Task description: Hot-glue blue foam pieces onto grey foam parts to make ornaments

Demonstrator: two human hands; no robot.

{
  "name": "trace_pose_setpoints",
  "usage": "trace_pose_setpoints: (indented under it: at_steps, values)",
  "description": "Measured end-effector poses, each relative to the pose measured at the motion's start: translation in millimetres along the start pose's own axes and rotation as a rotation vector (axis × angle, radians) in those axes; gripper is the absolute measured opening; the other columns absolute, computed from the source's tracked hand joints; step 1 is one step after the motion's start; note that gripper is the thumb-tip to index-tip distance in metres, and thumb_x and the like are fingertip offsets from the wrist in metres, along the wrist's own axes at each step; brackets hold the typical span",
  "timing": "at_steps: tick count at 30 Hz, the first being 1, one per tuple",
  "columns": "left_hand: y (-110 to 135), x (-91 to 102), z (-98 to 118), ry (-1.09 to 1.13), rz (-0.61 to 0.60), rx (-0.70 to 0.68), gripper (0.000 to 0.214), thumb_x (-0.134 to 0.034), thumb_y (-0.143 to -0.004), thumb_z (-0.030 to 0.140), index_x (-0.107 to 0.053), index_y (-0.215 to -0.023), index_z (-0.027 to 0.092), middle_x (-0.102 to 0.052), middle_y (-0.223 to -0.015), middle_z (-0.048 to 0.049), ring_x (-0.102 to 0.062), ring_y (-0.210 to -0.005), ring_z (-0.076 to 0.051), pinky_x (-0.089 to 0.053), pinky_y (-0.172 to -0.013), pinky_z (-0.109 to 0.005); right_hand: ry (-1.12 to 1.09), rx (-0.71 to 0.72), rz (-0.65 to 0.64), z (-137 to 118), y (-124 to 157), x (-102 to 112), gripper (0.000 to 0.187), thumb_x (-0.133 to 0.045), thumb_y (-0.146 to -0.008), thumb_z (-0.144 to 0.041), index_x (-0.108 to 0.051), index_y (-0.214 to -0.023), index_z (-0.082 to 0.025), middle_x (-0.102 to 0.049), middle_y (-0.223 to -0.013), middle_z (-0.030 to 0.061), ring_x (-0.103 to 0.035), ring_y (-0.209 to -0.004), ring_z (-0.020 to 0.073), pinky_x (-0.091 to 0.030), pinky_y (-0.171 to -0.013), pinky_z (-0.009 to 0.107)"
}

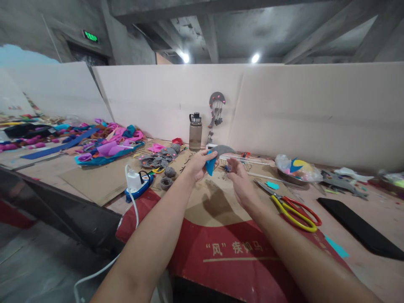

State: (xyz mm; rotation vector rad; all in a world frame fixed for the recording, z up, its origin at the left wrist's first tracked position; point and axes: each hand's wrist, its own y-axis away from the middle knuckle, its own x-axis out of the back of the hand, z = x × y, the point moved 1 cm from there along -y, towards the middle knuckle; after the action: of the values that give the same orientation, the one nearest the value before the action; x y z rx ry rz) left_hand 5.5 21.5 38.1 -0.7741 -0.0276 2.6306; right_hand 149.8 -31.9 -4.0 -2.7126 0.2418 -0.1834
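My left hand (199, 166) is closed on a piece of blue felt (210, 163) and a grey felt crescent (223, 150), which reaches out to the right above the fingers. To the right of these, my right hand (239, 179) has its fingers apart and slightly bent. Small dark bits (226, 168) show between the two hands, too blurred to name. Beneath both hands is a brown and red cardboard sheet (202, 210). Large scissors (292, 208) with one red and one yellow handle lie beside my right forearm.
A water bottle (195, 132) stands near the white partition (158, 92), where a grey hanging ornament (217, 101) is fixed. Grey yarn (166, 182) and a blue power strip (139, 187) lie left. At right are a bowl (295, 179) with a plastic bag and a black phone-like slab (360, 227).
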Motion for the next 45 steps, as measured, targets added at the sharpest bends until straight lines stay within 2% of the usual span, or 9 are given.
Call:
trace_pose_setpoints:
  at_steps: [3, 7, 12, 23, 29, 33, 36, 40, 45]
  values:
    - [5, -8.5, -7, -0.082, -0.099, 0.044, 0.02, -0.079, -0.071, 0.019, -0.062, -0.081, 0.012, -0.062, -0.066, 0.0002, -0.058, -0.05, -0.008, -0.046, -0.05, -0.019, -0.17, 0.007, -0.097, -4, 4, -5, 0.062, -0.051, -0.065, -0.02, -0.044, -0.126, -0.03, -0.051, -0.138, 0.0047, -0.052, -0.125, 0.0185, -0.043, -0.104, 0.038]
    - [12, -20.0, -15, -0.143, -0.152, 0.028, 0.024, -0.079, -0.071, 0.024, -0.063, -0.085, 0.014, -0.061, -0.067, 0.001, -0.055, -0.047, -0.007, -0.043, -0.045, -0.019, -0.356, -0.126, -0.215, -15, 16, -3, 0.041, -0.061, -0.068, -0.026, -0.051, -0.108, -0.027, -0.061, -0.105, 0.001, -0.061, -0.085, 0.0136, -0.052, -0.085, 0.033]
    - [13, -24.9, -17, -0.129, -0.005, 0.006, 0.018, -0.075, -0.074, 0.02, -0.061, -0.082, 0.013, -0.06, -0.066, 0.0007, -0.05, -0.045, -0.005, -0.041, -0.045, -0.019, -0.274, -0.278, -0.137, -11, 28, 2, 0.035, -0.068, -0.07, -0.041, -0.058, -0.097, -0.021, -0.052, -0.074, -0.0058, -0.036, -0.049, 0.005, -0.045, -0.055, 0.024]
    - [2, -13.0, -16, 0.021, 0.185, 0.001, 0.017, -0.059, -0.072, 0.0, -0.054, -0.078, 0.015, -0.054, -0.058, 0.0027, -0.051, -0.048, -0.007, -0.04, -0.047, -0.017, -0.093, -0.237, -0.075, -2, 28, 7, 0.028, -0.059, -0.076, -0.051, -0.061, -0.081, -0.024, -0.034, -0.052, -0.0081, -0.031, -0.042, 0.0091, -0.028, -0.042, 0.024]
    - [0, -4.6, -12, 0.1, 0.277, 0.005, 0.015, -0.062, -0.077, 0.002, -0.053, -0.077, 0.014, -0.056, -0.06, 0.0017, -0.053, -0.05, -0.006, -0.043, -0.049, -0.016, 0.142, -0.064, -0.147, -8, 32, 6, 0.027, -0.052, -0.083, -0.044, -0.068, -0.083, -0.022, -0.051, -0.057, -0.0018, -0.051, -0.058, 0.0155, -0.04, -0.053, 0.027]
    - [0, -1.9, -11, 0.166, 0.237, -0.008, 0.017, -0.065, -0.076, 0.004, -0.052, -0.08, 0.014, -0.055, -0.063, 0.0019, -0.051, -0.049, -0.005, -0.036, -0.044, -0.013, 0.295, 0.11, -0.217, -16, 34, 4, 0.029, -0.049, -0.087, -0.037, -0.072, -0.088, -0.02, -0.067, -0.084, 0.005, -0.061, -0.084, 0.0189, -0.046, -0.075, 0.032]
    - [0, -4.3, -14, 0.148, 0.17, -0.051, 0.022, -0.07, -0.072, 0.004, -0.052, -0.08, 0.014, -0.055, -0.065, 0.0022, -0.049, -0.049, -0.004, -0.031, -0.042, -0.013, 0.397, 0.215, -0.097, -21, 33, 8, 0.028, -0.05, -0.088, -0.037, -0.07, -0.095, -0.019, -0.066, -0.098, 0.0085, -0.06, -0.088, 0.0201, -0.046, -0.079, 0.035]
    - [-1, -8.8, -23, 0.092, 0.111, -0.081, 0.029, -0.077, -0.067, 0.009, -0.051, -0.077, 0.014, -0.052, -0.063, 0.0035, -0.048, -0.05, -0.004, -0.031, -0.044, -0.015, 0.425, 0.251, 0.075, -27, 31, 18, 0.021, -0.051, -0.089, -0.036, -0.063, -0.093, -0.018, -0.064, -0.086, 0.0061, -0.056, -0.076, 0.0191, -0.045, -0.072, 0.035]
    - [1, -16.5, -35, 0.012, 0.077, -0.095, 0.033, -0.083, -0.063, 0.017, -0.054, -0.079, 0.014, -0.051, -0.061, 0.0045, -0.047, -0.051, -0.004, -0.033, -0.047, -0.016, 0.548, 0.409, 0.157, -34, 26, 29, 0.019, -0.054, -0.09, -0.031, -0.062, -0.102, -0.018, -0.061, -0.091, 0.0068, -0.055, -0.079, 0.0194, -0.044, -0.074, 0.035]
